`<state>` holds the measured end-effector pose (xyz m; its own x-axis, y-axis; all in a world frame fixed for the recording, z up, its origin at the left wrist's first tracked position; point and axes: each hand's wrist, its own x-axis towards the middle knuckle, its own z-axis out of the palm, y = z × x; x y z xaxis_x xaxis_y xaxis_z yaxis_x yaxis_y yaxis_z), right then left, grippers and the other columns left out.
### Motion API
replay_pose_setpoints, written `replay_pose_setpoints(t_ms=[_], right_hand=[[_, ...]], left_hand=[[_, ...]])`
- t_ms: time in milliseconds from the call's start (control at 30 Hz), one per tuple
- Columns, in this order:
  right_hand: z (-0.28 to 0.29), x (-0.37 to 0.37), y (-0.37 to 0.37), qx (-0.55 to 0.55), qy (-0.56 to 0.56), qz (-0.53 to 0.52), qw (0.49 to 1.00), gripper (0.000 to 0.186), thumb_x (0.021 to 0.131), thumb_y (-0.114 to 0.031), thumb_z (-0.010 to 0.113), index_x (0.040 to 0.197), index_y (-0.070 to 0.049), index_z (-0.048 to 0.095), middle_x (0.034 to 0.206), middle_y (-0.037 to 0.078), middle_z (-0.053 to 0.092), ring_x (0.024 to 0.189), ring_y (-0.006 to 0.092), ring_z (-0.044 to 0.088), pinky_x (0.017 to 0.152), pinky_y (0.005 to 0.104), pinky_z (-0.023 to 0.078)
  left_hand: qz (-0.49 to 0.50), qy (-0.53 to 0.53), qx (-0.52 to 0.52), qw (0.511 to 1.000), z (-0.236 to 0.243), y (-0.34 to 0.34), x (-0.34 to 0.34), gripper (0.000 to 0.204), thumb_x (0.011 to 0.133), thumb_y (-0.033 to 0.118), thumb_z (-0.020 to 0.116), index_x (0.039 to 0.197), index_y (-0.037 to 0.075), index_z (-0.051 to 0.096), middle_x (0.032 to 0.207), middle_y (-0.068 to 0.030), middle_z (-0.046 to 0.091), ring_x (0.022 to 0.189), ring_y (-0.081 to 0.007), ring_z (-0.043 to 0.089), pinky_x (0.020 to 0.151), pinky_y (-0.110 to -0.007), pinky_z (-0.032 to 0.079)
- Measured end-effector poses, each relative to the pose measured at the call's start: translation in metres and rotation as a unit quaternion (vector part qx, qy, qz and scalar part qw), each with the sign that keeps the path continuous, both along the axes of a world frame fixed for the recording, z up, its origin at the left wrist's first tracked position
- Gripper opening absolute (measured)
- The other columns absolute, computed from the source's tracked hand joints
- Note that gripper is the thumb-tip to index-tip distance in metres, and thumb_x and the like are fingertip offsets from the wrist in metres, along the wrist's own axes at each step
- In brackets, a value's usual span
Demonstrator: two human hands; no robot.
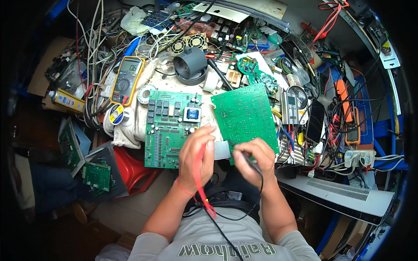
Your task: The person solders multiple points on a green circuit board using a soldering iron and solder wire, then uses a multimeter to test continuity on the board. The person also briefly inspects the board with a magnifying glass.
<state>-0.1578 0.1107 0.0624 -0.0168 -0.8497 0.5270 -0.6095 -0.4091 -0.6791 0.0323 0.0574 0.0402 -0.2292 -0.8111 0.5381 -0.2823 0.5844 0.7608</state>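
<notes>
My left hand (196, 154) is closed on a red probe lead (199, 176) over the lower right of a component-filled green board (162, 130), which has relays and a blue transformer. My right hand (257, 163) grips a black probe (248, 160), pointing at the lower left of a second green board (244, 115), lying solder side up; whether its tip touches is unclear. A grey flat ribbon cable (221, 151) runs between the boards, beside my fingers. A yellow multimeter (127, 80) lies at upper left; its screen is lit.
Cluttered around the boards are grey cylinders (189, 65), round circuit boards (247, 65), solder spools (145, 95), cable bundles (91, 65) and a phone (315, 124). A red stool (137, 172) and more boards (96, 176) sit lower left. A long white casing (337, 198) is at lower right.
</notes>
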Motion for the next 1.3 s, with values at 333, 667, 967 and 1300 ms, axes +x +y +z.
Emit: replay_pose_setpoints(t_ms=[333, 667, 967, 1300], right_hand=[[0.043, 0.045, 0.017, 0.059, -0.052, 0.292, 0.953, 0.044, 0.082, -0.005, 0.084, 0.123, -0.001, 0.069, 0.116, 0.016, 0.076, 0.097, 0.0333, 0.076, 0.081, 0.0397, 0.061], [0.024, 0.025, 0.036, 0.088, -0.062, 0.166, 0.98, 0.045, 0.081, 0.004, 0.083, 0.124, -0.001, 0.069, 0.111, 0.016, 0.077, 0.093, 0.03, 0.078, 0.082, 0.0374, 0.063], [0.0, 0.003, 0.056, 0.124, -0.089, 0.097, 0.983, 0.045, 0.085, 0.009, 0.079, 0.128, 0.0, 0.066, 0.112, 0.017, 0.076, 0.087, 0.0229, 0.077, 0.08, 0.0337, 0.061], [-0.012, -0.013, 0.071, 0.173, -0.103, 0.047, 0.978, 0.041, 0.088, 0.007, 0.078, 0.127, 0.001, 0.068, 0.111, 0.017, 0.076, 0.089, 0.0224, 0.076, 0.082, 0.0334, 0.061]], left_hand=[[-0.039, -0.243, -0.143, 0.959, 0.036, 0.048, 0.1, 0.038, 0.095, 0.007, 0.062, 0.133, 0.007, 0.066, 0.1, -0.0076, 0.065, 0.1, -0.026, 0.068, 0.112, -0.053, 0.049], [0.436, 0.06, -0.214, 0.872, 0.079, -0.008, 0.295, 0.029, 0.114, 0.015, 0.044, 0.125, -0.005, 0.062, 0.135, -0.0184, 0.06, 0.127, -0.0285, 0.056, 0.119, -0.043, 0.039], [0.297, -0.352, -0.291, 0.838, 0.098, -0.128, 0.3, 0.032, 0.095, 0.002, 0.067, 0.122, 0.014, 0.077, 0.153, -0.0149, 0.052, 0.153, -0.0383, 0.04, 0.123, -0.048, 0.037], [0.018, -0.54, -0.152, 0.827, 0.024, -0.241, 0.189, 0.012, 0.097, 0.011, 0.061, 0.104, 0.012, 0.07, 0.159, -0.0111, 0.051, 0.153, -0.0329, 0.044, 0.118, -0.042, 0.047]])
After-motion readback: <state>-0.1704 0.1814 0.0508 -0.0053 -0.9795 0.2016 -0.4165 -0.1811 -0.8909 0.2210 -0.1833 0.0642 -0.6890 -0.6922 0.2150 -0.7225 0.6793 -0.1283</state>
